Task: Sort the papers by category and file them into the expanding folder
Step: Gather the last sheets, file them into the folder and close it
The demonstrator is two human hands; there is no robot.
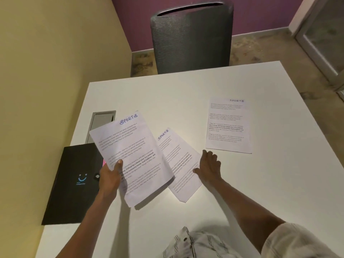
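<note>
While the black expanding folder (74, 183) is lying closed at the table's (186, 90) left edge, the left hand (109, 179) is pinching a raised "SPORTS" sheet (130, 153); the right hand (209, 167), fingers straight, is pressing a second sheet (178, 164), with a third (228, 125) lying farther right.

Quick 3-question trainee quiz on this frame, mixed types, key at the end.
1. True or false: the folder is open.
2. Which hand grips a sheet? A) left hand B) right hand C) both
3. Fill in: every visible heading reads ____.

Key:
1. False; it lies shut on the table.
2. A; it lifts the near sheet, while the right rests flat on the middle sheet.
3. SPORTS, also on the far sheet.
</note>
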